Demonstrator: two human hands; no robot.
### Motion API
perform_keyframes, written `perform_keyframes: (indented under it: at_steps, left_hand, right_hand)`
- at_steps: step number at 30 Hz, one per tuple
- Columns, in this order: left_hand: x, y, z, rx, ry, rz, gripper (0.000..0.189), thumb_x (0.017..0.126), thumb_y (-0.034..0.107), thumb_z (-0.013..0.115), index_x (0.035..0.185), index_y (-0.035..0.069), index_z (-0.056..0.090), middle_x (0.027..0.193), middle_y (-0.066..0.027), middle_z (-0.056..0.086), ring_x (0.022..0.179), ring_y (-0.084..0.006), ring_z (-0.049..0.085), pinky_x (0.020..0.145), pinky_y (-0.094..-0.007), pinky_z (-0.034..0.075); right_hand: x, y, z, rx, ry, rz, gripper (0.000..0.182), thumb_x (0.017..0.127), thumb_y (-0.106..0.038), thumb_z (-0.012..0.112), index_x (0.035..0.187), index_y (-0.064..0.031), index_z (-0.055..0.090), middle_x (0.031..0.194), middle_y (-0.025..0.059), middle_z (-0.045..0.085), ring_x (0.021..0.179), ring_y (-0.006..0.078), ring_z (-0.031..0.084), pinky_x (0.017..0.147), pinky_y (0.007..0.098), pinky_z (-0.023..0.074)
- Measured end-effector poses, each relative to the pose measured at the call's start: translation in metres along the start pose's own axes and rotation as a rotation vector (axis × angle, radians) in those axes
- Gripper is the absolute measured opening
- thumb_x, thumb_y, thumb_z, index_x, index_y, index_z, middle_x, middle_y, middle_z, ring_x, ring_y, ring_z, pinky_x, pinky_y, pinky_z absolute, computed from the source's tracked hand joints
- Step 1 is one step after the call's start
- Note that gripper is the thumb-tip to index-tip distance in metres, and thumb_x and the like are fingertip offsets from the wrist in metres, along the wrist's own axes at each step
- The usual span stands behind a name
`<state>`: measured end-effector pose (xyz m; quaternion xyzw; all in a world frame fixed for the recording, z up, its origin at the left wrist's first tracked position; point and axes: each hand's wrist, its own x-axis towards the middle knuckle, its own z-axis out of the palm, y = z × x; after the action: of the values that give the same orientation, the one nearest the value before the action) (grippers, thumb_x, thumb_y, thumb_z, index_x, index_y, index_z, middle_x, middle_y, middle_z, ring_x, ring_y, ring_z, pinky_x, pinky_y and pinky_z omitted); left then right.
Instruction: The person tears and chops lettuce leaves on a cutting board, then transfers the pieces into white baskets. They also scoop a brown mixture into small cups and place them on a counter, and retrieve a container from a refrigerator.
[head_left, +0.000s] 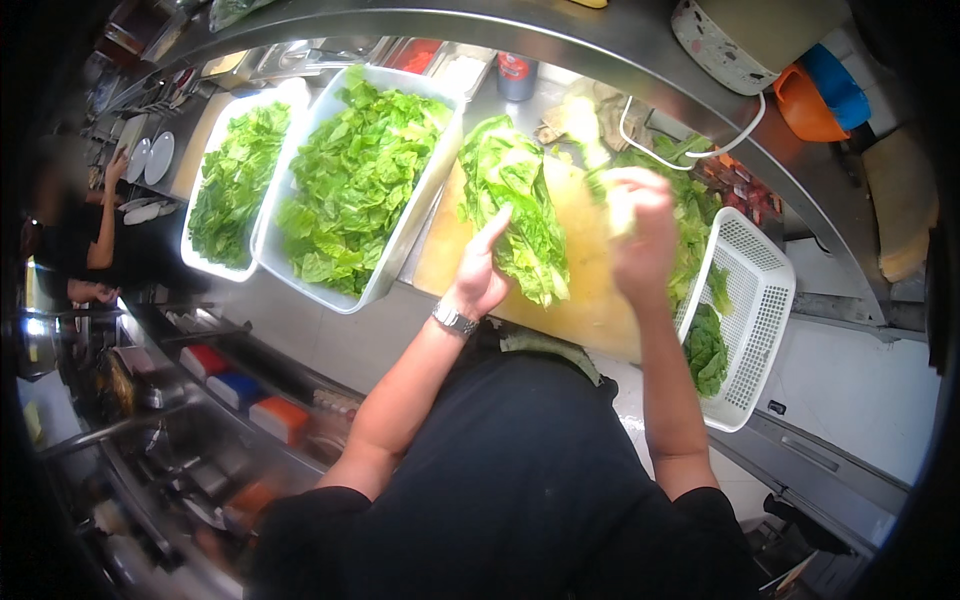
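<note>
My left hand (480, 270) grips a bunch of green leaf lettuce (517, 214), its thumb lying over the leaves. The bunch is held above a yellowish cutting board (592, 300). At the board's right side my right hand (641, 217) is raised and blurred by motion. A pale green, leaf-like strip (589, 139) extends from its fingers and looks like a lettuce rib, though blur hides the detail. Left of the board, a translucent plastic tub (356, 306) is filled with cut lettuce (360, 187).
Beyond that tub stands a second white tub (196, 259) of cut greens. On the right, a white perforated basket (765, 300) holds a few leaves, beside loose lettuce (690, 217). A steel shelf (570, 34) arches overhead in view. Another person (75, 225) is at the far left.
</note>
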<state>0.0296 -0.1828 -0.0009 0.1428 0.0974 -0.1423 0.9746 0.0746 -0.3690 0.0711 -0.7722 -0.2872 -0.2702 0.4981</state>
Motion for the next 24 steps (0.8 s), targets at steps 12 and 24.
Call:
perform_keyframes:
  at_steps: [12, 24]
  left_hand:
    - [0.003, -0.013, -0.034, 0.271, 0.057, 0.044, 0.027, 0.095, 0.013, 0.06, 0.119, -0.001, 0.062, 0.11, -0.0096, 0.068, 0.103, -0.0175, 0.063, 0.094, -0.0343, 0.049]
    - [0.06, 0.0, -0.065, 1.137, 0.178, -0.023, 0.052, 0.088, 0.022, 0.072, 0.13, -0.002, 0.054, 0.122, -0.0121, 0.062, 0.109, -0.0186, 0.06, 0.094, -0.034, 0.049]
  right_hand:
    - [-0.025, -0.004, 0.031, 0.001, -0.448, 0.542, 0.04, 0.082, -0.025, 0.077, 0.107, 0.0012, 0.061, 0.109, 0.0199, 0.065, 0.105, 0.033, 0.063, 0.09, 0.0383, 0.0498]
    - [-0.091, 0.054, 0.021, -0.164, -0.362, 0.76, 0.042, 0.085, -0.03, 0.074, 0.118, -0.0061, 0.064, 0.112, 0.0115, 0.064, 0.096, 0.0222, 0.063, 0.083, 0.0327, 0.0502]
